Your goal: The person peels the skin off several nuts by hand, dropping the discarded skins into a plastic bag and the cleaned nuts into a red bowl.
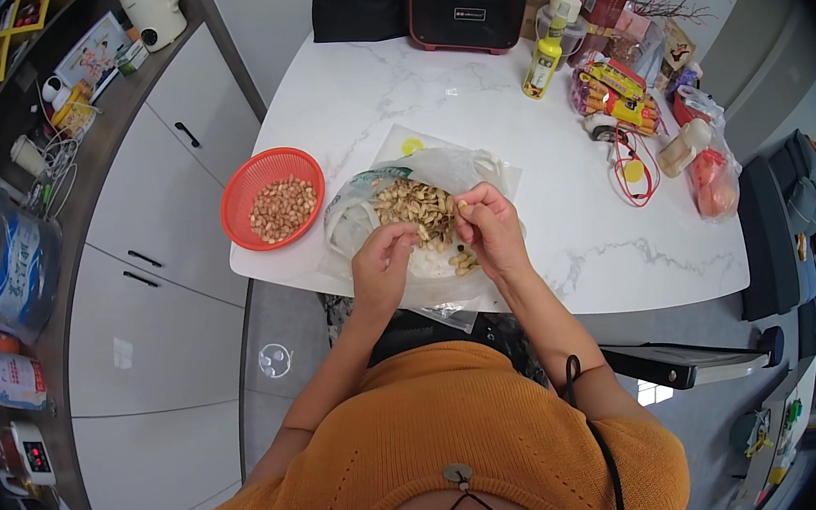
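Note:
An opened white plastic bag (351,223) lies near the front edge of the table, with a heap of peanuts in their shells (412,202) inside it. Over the heap, my left hand (384,266) is closed, its fingertips pinching a pale peanut shell (423,234). My right hand (493,233) faces it from the right side of the bag, thumb and finger closed on a small peanut piece (464,207). Some loose unshelled peanuts (462,262) lie low in the bag. To the left stands a red plastic basket (233,199) holding shelled, reddish-brown peanut kernels (283,210).
A white marbled table (619,251) bears all this. Toward the back are a black and red appliance (475,5) and a black bag (357,4). A yellow bottle (543,63), snack packs (616,95) and a jar (686,148) stand at right. White cabinets (159,324) run along the left.

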A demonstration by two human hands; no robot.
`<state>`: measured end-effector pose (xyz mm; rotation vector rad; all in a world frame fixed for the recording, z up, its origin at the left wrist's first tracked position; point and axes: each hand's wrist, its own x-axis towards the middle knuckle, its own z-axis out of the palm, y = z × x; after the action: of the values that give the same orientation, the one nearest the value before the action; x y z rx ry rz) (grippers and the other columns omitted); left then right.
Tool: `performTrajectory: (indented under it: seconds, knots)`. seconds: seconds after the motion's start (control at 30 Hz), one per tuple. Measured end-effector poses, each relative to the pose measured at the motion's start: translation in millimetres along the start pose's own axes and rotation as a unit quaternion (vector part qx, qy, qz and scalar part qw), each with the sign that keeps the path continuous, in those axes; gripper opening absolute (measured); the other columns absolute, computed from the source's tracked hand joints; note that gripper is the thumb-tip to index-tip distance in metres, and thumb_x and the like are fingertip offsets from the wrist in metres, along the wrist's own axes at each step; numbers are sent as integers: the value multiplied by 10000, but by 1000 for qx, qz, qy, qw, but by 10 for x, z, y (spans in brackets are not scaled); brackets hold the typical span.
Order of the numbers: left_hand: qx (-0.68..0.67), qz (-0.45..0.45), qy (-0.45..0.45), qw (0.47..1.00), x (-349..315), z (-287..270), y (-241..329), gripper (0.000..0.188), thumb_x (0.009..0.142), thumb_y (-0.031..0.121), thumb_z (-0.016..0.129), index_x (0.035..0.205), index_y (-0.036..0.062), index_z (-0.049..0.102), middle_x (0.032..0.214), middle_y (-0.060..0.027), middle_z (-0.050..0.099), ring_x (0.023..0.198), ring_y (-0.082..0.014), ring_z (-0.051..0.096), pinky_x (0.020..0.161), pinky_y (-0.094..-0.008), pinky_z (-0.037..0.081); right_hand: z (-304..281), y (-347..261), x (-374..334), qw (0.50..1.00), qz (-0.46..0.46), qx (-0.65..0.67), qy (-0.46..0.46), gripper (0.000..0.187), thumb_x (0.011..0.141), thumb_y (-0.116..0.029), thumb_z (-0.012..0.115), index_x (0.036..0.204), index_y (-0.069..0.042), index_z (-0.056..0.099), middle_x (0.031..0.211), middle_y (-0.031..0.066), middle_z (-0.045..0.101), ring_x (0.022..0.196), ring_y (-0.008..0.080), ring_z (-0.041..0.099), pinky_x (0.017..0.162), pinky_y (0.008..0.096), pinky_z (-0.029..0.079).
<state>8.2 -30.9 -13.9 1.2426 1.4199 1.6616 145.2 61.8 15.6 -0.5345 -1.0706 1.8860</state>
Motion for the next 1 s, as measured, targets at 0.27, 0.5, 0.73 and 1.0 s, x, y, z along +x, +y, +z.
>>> performTrajectory:
  seconds: [0.27,0.5,0.73,1.0]
  knots:
    - [-9,5,-4,1000,7,0,-31,172,868,10,452,1004,-44,543,958,-86,575,868,-134,565,789,-242,452,-25,105,4,1000,2,-4,8,74,827,-55,522,895,-28,530,636,10,506,501,65,426,460,185,346]
    - [-4,-8,-1,1000,12,13,-89,169,873,19,452,1000,-42,544,952,-84,579,856,-134,570,780,-247,461,38,-4,-23,998,51,-31,0,180,858,-117,527,1013,-26,528,698,14,553,564,57,503,481,165,394]
    - [3,-7,-2,1000,14,27,-44,166,871,18,451,992,-43,546,946,-85,582,850,-133,574,774,-244,463,-131,55,8,997,43,31,-63,183,861,-119,528,1024,-36,519,767,30,584,632,63,550,514,167,428]
    - [6,-13,-4,1000,17,27,-37,165,870,20,453,991,-44,546,950,-91,584,849,-139,578,775,-244,462,-71,36,-12,999,34,-22,-22,231,843,-79,547,1060,-13,501,818,55,602,688,91,577,609,190,481]
